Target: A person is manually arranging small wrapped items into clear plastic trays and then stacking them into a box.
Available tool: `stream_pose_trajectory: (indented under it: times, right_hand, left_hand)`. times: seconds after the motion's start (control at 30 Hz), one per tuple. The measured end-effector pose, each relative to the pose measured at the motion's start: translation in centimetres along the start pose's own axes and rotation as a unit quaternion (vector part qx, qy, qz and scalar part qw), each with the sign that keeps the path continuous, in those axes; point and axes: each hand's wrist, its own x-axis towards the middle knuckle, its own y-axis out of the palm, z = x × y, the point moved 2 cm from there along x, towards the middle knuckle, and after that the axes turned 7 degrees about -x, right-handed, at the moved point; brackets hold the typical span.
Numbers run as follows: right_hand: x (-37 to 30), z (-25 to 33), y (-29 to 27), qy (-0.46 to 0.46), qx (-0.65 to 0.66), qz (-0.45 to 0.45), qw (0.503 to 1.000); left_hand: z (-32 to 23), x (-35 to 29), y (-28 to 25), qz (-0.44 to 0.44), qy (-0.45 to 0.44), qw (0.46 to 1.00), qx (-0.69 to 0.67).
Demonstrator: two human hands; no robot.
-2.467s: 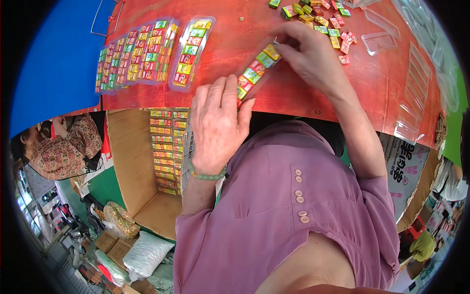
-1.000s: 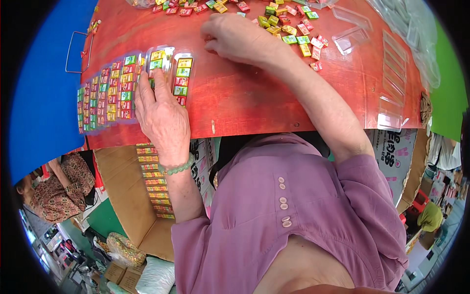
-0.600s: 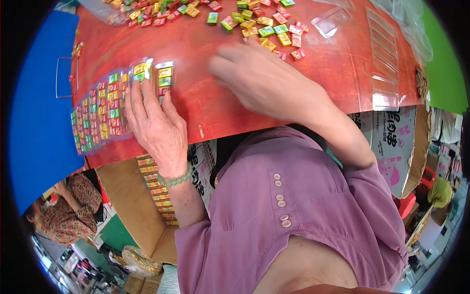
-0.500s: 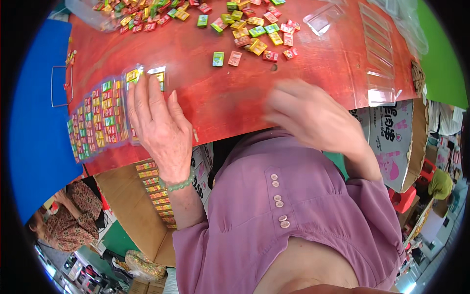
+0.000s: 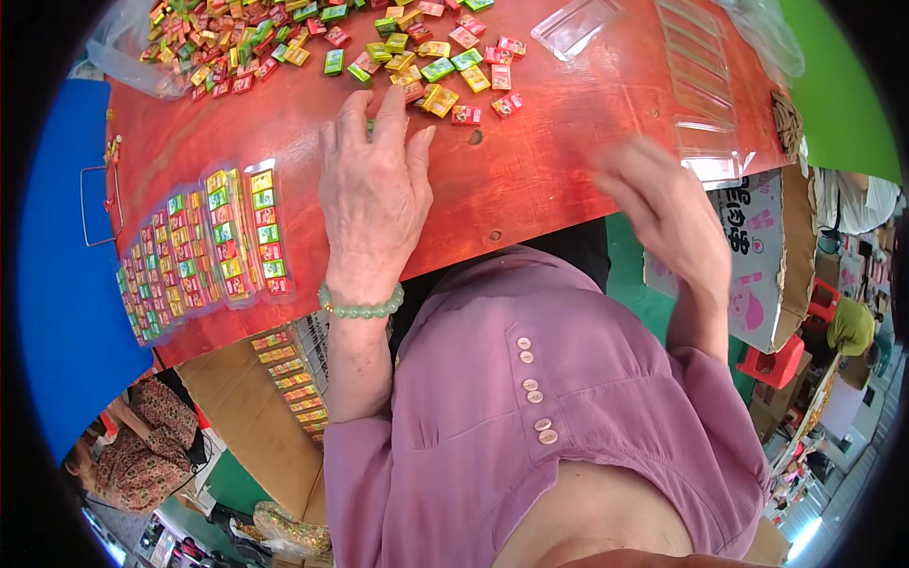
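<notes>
My left hand [image 5: 371, 199], with a green bead bracelet, reaches over the red table with its fingers stretched and apart. A bit of green from a small box shows between the fingers; the rest there is hidden. Just beyond the fingertips, loose candy-sized boxes [image 5: 438, 100] in yellow, green, red and pink lie scattered. My right hand [image 5: 668, 213] hovers near the table's front edge at the right, its fingers bent and smeared by motion. To the left, a clear plastic tray [image 5: 268, 227] holds a row of these boxes, beside several more filled trays [image 5: 180, 251].
A large pile of small boxes [image 5: 227, 47] spreads at the far left by a clear bag [image 5: 133, 62]. Clear trays [image 5: 696, 85] lie at the far right. Below the table stand an open carton [image 5: 251, 407] and a printed carton [image 5: 757, 265]. Another person [image 5: 142, 454] sits at lower left.
My left hand has left the filled trays and moved right and away toward the loose boxes. My right hand has shifted right. The whole view has shifted slightly.
</notes>
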Motion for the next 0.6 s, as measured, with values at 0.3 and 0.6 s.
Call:
stream_pose_trajectory:
  times: [0.3, 0.6]
  right_hand:
    - [10.5, -0.5, 4.7, -0.118, -0.169, -0.117, 0.972]
    - [8.1, 0.7, 5.4, -0.141, -0.048, -0.101, 0.984]
  left_hand:
    - [-1.0, 0.3, 2.2, 0.006, 0.028, 1.000, -0.010]
    - [-1.5, -1.3, 0.6, 0.039, 0.022, 0.996, -0.082]
